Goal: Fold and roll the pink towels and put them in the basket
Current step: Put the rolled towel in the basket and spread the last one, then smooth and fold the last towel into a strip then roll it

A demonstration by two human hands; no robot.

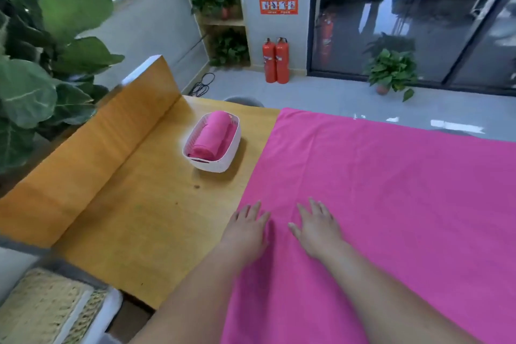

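Spread towel: cut off by the right and bottom edges; its full outline cannot be told
Table: right part hidden under the spread towel
Rolled towel: lower side hidden by the basket wall; how many rolls lie inside cannot be told
Forearms: both run out at the bottom edge
Wall notice: print too small to read
Plant: leaves blurred; cut off at the left edge
Woven thing: blurred; cut off at the bottom edge; what it is cannot be told
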